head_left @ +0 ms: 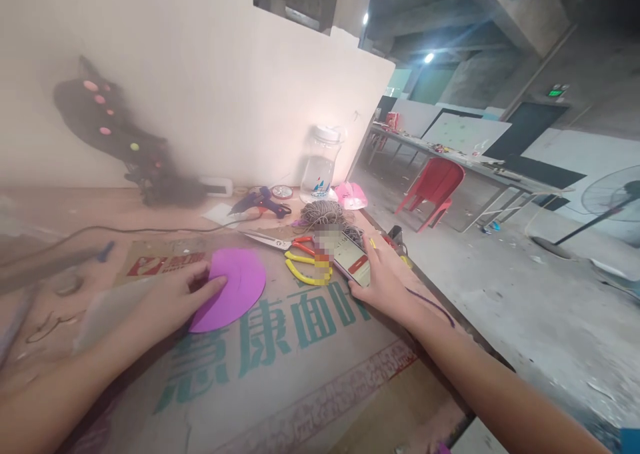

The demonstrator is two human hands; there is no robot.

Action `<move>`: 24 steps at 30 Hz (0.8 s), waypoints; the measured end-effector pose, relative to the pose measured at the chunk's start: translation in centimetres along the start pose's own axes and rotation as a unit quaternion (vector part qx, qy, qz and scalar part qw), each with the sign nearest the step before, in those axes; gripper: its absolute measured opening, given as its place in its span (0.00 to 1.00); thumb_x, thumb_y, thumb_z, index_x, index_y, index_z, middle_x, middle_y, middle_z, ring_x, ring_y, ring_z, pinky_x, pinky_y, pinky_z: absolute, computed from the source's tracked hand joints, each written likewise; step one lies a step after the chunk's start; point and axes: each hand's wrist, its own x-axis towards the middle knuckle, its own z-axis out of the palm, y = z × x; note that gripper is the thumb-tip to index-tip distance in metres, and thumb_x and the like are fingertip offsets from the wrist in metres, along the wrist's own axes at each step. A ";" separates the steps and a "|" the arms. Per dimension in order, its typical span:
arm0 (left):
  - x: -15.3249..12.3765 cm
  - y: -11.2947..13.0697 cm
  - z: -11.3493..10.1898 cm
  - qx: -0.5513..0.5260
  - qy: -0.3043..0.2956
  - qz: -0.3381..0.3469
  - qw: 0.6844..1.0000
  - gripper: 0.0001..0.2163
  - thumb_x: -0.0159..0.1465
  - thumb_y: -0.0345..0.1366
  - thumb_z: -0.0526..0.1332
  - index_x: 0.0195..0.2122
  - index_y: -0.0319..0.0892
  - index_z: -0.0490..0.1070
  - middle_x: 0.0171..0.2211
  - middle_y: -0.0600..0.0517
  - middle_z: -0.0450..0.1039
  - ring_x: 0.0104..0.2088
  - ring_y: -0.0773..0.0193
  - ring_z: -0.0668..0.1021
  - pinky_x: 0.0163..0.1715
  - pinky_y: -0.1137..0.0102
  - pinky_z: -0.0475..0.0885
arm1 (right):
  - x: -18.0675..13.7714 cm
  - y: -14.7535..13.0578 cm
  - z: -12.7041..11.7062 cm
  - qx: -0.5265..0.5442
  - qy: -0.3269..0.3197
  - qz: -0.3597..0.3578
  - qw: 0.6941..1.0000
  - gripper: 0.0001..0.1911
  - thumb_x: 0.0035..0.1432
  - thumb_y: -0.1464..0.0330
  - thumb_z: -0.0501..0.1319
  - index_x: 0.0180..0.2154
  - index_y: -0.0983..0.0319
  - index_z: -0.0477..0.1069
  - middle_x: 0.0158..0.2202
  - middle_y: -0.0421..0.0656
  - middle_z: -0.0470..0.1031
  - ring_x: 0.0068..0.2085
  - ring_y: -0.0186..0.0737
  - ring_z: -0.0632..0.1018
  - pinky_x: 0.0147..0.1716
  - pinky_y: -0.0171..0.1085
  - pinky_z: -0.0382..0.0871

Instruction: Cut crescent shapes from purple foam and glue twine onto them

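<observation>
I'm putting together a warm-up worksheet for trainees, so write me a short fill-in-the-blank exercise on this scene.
1. The left hand holds a flat piece whose colour is ____.
2. The right hand holds a ____ with a lit screen.
3. The lid on the clear bottle is coloured ____.
4. The plastic chair near the far table is coloured ____.

Missing words: purple; phone; white; red.
</observation>
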 end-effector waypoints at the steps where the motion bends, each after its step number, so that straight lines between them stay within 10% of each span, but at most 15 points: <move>1: 0.0 0.1 0.0 -0.007 0.002 0.003 1.000 0.20 0.64 0.54 0.55 0.38 0.42 0.73 0.34 0.55 0.78 0.36 0.56 0.77 0.35 0.70 0.68 | -0.2 0.1 0.1 -0.014 0.021 -0.025 0.999 0.54 0.52 0.62 0.62 0.72 0.62 0.33 0.68 0.57 0.53 0.68 0.58 0.57 0.63 0.55 0.59; 8: 0.4 -0.9 0.5 -0.024 0.006 0.012 1.000 0.22 0.61 0.56 0.56 0.40 0.43 0.74 0.37 0.50 0.79 0.39 0.52 0.78 0.38 0.67 0.71 | 0.5 1.5 -0.1 -0.116 0.173 -0.092 0.974 0.52 0.54 0.63 0.61 0.72 0.60 0.34 0.62 0.57 0.59 0.60 0.63 0.65 0.58 0.57 0.63; 19: 0.4 -0.5 0.4 -0.081 -0.005 0.019 0.997 0.21 0.61 0.56 0.57 0.41 0.43 0.75 0.41 0.50 0.80 0.42 0.52 0.79 0.41 0.66 0.71 | 6.8 5.4 0.0 -0.009 0.072 0.127 0.989 0.53 0.53 0.57 0.61 0.71 0.69 0.39 0.58 0.61 0.69 0.58 0.61 0.72 0.55 0.53 0.65; 24: -0.1 0.5 -0.1 -0.128 0.011 -0.006 0.992 0.20 0.60 0.55 0.58 0.33 0.42 0.73 0.30 0.53 0.75 0.31 0.58 0.75 0.31 0.69 0.68 | 6.7 5.2 -0.8 -0.072 0.049 0.113 0.990 0.53 0.57 0.51 0.59 0.71 0.72 0.40 0.59 0.65 0.68 0.58 0.69 0.71 0.53 0.56 0.65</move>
